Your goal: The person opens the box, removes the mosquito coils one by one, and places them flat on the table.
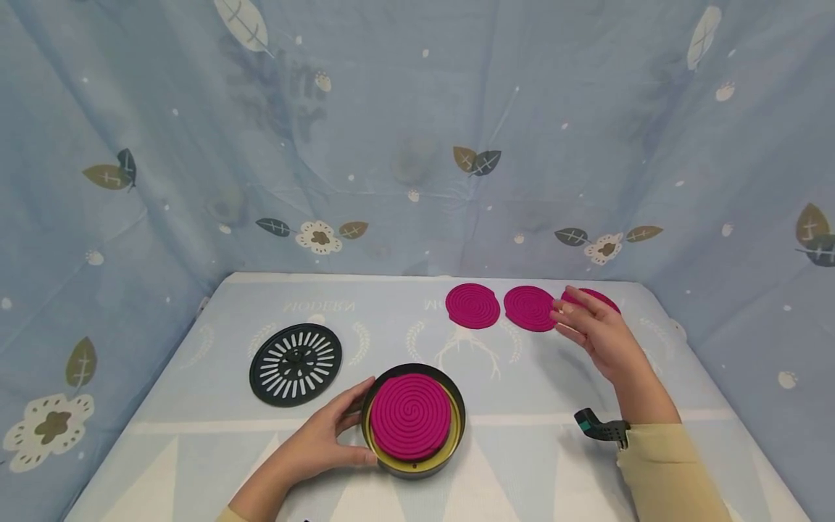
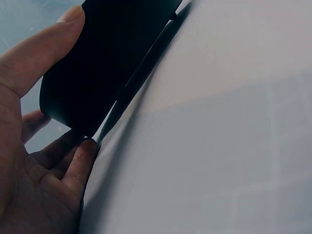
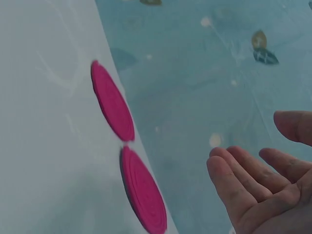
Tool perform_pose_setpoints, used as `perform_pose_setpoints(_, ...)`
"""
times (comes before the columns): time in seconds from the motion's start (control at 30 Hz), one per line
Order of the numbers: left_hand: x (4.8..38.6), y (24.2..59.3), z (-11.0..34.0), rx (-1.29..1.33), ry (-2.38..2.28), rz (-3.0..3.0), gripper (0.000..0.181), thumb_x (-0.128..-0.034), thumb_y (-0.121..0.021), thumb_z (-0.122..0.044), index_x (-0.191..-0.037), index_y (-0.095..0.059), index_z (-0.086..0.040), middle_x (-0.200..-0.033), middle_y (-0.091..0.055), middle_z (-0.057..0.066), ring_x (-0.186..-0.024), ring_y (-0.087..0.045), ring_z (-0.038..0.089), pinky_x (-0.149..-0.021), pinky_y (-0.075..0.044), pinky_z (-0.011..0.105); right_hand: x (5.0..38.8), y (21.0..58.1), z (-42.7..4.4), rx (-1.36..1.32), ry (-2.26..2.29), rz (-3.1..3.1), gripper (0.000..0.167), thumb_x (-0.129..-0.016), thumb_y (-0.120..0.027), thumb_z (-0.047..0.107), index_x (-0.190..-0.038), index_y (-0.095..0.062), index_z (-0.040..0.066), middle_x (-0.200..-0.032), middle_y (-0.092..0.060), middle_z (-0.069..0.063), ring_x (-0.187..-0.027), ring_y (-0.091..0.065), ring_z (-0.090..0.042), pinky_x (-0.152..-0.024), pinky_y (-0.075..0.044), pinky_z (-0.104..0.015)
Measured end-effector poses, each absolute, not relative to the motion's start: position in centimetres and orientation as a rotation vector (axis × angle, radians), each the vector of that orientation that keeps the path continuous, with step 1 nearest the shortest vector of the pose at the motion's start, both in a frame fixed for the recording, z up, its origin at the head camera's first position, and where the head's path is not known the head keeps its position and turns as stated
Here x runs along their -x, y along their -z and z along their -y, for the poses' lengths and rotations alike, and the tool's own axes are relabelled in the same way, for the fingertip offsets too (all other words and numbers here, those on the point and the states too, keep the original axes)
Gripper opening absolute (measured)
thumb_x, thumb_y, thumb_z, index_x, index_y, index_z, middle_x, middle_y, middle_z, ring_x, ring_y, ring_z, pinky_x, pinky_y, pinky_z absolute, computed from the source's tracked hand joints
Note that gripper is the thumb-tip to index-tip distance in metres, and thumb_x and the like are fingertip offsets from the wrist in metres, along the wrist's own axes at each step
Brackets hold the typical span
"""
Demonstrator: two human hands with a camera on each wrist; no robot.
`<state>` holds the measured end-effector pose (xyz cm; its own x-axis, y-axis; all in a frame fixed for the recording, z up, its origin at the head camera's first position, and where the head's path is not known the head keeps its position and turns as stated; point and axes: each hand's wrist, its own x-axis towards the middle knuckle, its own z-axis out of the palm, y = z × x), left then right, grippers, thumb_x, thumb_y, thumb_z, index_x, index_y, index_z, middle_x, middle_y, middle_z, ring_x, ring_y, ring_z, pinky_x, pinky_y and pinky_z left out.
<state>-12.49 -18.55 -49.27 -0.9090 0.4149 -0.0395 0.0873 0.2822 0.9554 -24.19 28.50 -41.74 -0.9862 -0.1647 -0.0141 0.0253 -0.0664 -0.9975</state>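
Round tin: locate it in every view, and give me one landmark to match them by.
Head: the round tin is at lower middle, held by the left grip.
Left wrist: its dark wall fills the upper left.
Right wrist: not in it.
Shared landmark: the pale table, in all three.

Left hand [image 2: 29, 180] gripping dark object [image 2: 107, 53]; shadow [image 2: 111, 178] along pale tabletop [image 2: 229, 141]; blue backdrop [image 2: 27, 17] upper left.

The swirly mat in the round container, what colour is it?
The swirly mat is bright pink; the head view shows it best.
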Motion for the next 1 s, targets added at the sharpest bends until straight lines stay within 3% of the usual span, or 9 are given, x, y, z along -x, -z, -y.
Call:
perform_pose_setpoints(0.2,12.6,49.1,18.6,-0.464,-1.662,-2.279,0.115,-0.0621,-0.095,-0.026,-0.156,-0.030,-0.020,-0.156,-0.035,-0.002,-0.141,-0.036,0.016,-0.111,-0.039,0.024,23.7,42.0,-25.1,0.248,2.069,-2.101,0.066,-0.100,-0.060,0.022,-0.154,-0.028,0.002,-0.147,-0.041,-0.026,-0.120,-0.060,-0.024,-0.101,-0.051,-0.034)
perform_pose_setpoints(0.4,12.7,49.2,18.6,-0.470,-1.663,-2.280,0.115,-0.0621,-0.095,-0.027,-0.156,-0.030,-0.021,-0.156,-0.034,-0.002,-0.141,-0.035,0.016,-0.112,-0.039,0.025,23.1,42.4,-22.0,0.345,1.998,-2.095,0.061,-0.099,-0.062,0.018,-0.152,-0.035,0.004,-0.142,-0.048,-0.024,-0.125,-0.054,-0.038,-0.100,-0.053,-0.036)
perform_pose_setpoints(0.53,12.6,49.4,18.6,-0.471,-1.671,-2.277,0.114,-0.0635,-0.095,-0.026,-0.156,-0.029,-0.020,-0.156,-0.035,-0.001,-0.141,-0.036,0.016,-0.112,-0.039,0.025,22.4,42.4,-20.2,0.377,1.950,-2.076,0.058,-0.098,-0.064,0.018,-0.149,-0.040,0.007,-0.139,-0.053,-0.022,-0.124,-0.054,-0.041,-0.099,-0.054,-0.036)
perform_pose_setpoints(1.0,12.7,49.6,18.7,-0.501,-1.686,-2.266,0.112,-0.0659,-0.094,-0.025,-0.157,-0.029,-0.017,-0.155,-0.036,-0.001,-0.140,-0.036,0.017,-0.112,-0.040,0.026,20.2,42.4,-16.7,0.480,1.857,-1.942,0.051,-0.097,-0.065,0.020,-0.144,-0.049,0.012,-0.135,-0.058,-0.016,-0.119,-0.060,-0.030,-0.099,-0.054,-0.039)
